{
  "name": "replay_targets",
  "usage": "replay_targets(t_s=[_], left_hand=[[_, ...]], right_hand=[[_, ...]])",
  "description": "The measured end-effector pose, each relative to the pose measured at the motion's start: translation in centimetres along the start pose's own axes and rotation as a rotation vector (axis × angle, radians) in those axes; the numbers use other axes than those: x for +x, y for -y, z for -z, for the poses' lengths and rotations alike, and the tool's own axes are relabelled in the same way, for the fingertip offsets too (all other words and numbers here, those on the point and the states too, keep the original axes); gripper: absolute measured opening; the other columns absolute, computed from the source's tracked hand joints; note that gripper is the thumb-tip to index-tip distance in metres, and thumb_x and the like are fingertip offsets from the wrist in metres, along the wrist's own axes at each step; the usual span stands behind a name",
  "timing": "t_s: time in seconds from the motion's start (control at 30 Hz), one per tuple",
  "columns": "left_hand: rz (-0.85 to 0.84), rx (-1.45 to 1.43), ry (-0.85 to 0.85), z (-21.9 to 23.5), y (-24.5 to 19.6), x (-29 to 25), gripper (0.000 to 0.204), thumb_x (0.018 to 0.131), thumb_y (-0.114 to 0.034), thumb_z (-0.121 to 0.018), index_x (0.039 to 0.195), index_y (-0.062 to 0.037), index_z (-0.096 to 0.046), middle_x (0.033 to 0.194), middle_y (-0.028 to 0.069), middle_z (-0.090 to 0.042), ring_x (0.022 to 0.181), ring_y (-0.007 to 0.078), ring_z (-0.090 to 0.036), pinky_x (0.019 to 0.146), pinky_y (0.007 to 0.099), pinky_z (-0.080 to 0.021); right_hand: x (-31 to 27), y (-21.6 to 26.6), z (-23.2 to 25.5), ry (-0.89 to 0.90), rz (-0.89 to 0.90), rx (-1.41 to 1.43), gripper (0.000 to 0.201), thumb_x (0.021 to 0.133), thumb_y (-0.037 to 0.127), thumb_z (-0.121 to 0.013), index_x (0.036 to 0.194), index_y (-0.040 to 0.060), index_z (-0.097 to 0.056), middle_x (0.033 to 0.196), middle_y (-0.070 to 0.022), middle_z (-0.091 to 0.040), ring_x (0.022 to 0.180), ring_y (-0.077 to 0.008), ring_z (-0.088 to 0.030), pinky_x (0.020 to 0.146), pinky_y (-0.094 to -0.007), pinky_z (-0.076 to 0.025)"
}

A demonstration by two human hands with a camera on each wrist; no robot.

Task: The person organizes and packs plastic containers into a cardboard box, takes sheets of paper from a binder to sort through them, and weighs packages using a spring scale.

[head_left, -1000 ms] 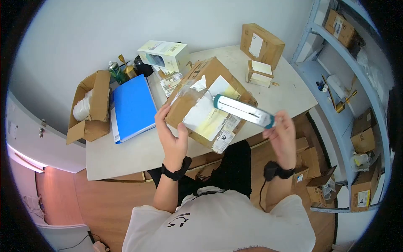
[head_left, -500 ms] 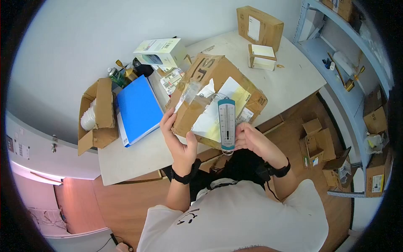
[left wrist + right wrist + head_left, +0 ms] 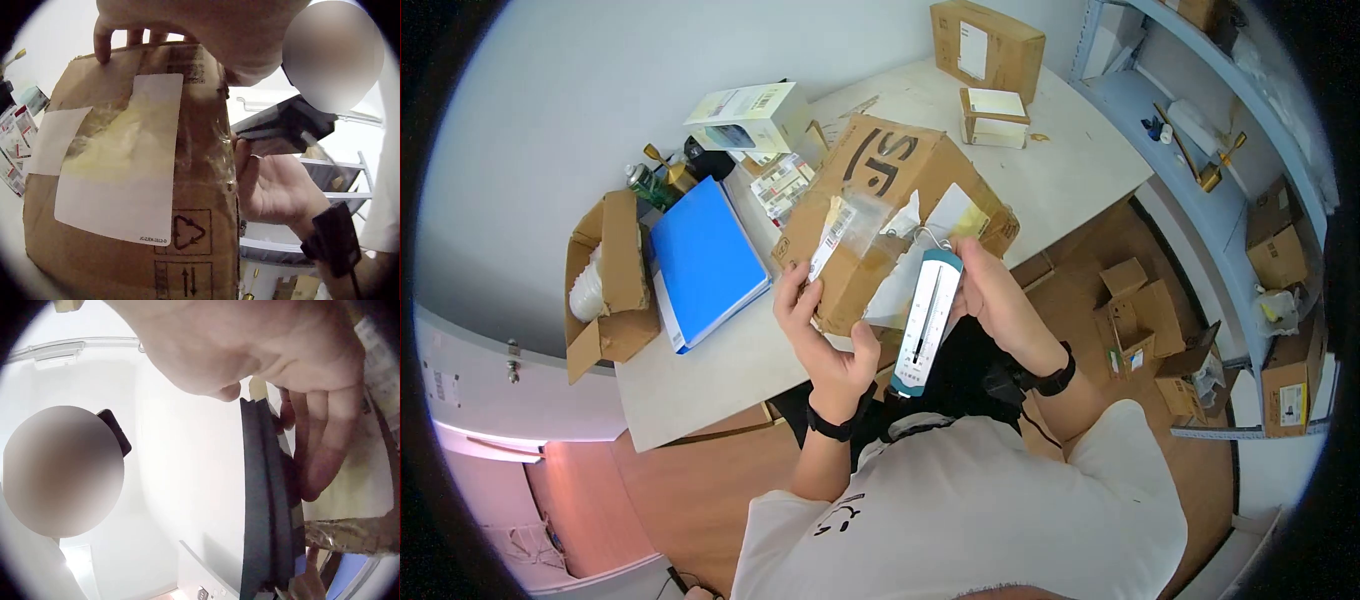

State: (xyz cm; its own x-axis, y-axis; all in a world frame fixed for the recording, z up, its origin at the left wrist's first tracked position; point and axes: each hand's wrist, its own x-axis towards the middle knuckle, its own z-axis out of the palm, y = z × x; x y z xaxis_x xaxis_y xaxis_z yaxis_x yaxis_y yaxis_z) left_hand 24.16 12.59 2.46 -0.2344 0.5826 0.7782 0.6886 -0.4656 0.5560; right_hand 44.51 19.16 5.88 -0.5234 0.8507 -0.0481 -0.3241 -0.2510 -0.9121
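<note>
A taped cardboard box (image 3: 900, 165) with white paper labels is tilted over the table's front edge. My left hand (image 3: 832, 365) grips its near left edge, with fingers spread along the side. In the left wrist view, that hand's fingers (image 3: 103, 44) bend over the box's edge. A flat spring scale (image 3: 928, 320), white with teal ends, hangs slanted in front of the box. My right hand (image 3: 992, 300) holds it near its upper end, where a metal hook (image 3: 927, 234) meets the box's labelled face. In the right wrist view, curled fingers (image 3: 325, 437) lie against the scale's dark edge (image 3: 265, 494).
On the white table (image 3: 1080, 160) lie a blue binder (image 3: 708, 260), an open carton (image 3: 622, 250) with a white roll, a phone box (image 3: 750, 115) and two smaller cartons at the back. Blue shelving (image 3: 1190, 190) stands right, with open cartons (image 3: 1145, 315) on the floor.
The right hand brought the scale in from the right, turning it from crosswise to nearly upright. It now holds the upper end instead of the lower. The box has tipped, showing more of its printed side.
</note>
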Motion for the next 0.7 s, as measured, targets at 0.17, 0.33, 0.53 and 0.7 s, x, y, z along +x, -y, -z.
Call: replay_targets(t_s=[0.17, 0.33, 0.53, 0.7], left_hand=[[-0.047, -0.007, 0.007, -0.4, -0.4, -0.6, 0.058, 0.080, -0.021, -0.066, 0.133, -0.0075, -0.047, 0.142, 0.0240, -0.044, 0.134, 0.0464, -0.041, 0.114, 0.0580, -0.031], [-0.131, 0.028, 0.062, -1.3, -1.5, -1.7, 0.062, 0.075, -0.022, -0.070, 0.132, -0.0135, -0.049, 0.140, 0.0223, -0.046, 0.133, 0.0477, -0.041, 0.111, 0.0593, -0.035], [-0.194, 0.018, 0.114, -2.7, -2.2, -2.3, 0.061, 0.072, -0.020, -0.071, 0.130, -0.0137, -0.052, 0.138, 0.0212, -0.048, 0.133, 0.0470, -0.041, 0.110, 0.0590, -0.037], [-0.216, -0.023, 0.155, -3.4, -3.1, -2.1, 0.055, 0.077, -0.019, -0.069, 0.129, -0.0134, -0.052, 0.138, 0.0210, -0.049, 0.134, 0.0463, -0.040, 0.113, 0.0608, -0.030]], right_hand=[[-0.6, 2.6, 0.1, -0.116, -0.074, -0.211, 0.042, 0.110, 0.039, -0.038, 0.104, 0.0031, -0.058, 0.097, -0.0138, -0.071, 0.087, -0.0209, -0.072, 0.081, -0.0329, -0.058], [-2.8, 3.2, 1.4, -0.040, 0.045, -0.198, 0.025, 0.103, 0.021, -0.050, 0.089, 0.0036, -0.061, 0.080, -0.0057, -0.068, 0.078, -0.0149, -0.065, 0.074, -0.0293, -0.051], [-5.3, 0.4, 2.4, -0.212, 0.016, 0.012, 0.020, 0.106, 0.023, -0.054, 0.095, 0.0070, -0.057, 0.083, -0.0047, -0.064, 0.076, -0.0160, -0.064, 0.072, -0.0301, -0.052], [-5.9, -1.8, 1.3, -0.366, 0.116, 0.224, 0.018, 0.106, 0.023, -0.055, 0.096, 0.0080, -0.058, 0.086, -0.0050, -0.065, 0.078, -0.0157, -0.062, 0.074, -0.0307, -0.053]])
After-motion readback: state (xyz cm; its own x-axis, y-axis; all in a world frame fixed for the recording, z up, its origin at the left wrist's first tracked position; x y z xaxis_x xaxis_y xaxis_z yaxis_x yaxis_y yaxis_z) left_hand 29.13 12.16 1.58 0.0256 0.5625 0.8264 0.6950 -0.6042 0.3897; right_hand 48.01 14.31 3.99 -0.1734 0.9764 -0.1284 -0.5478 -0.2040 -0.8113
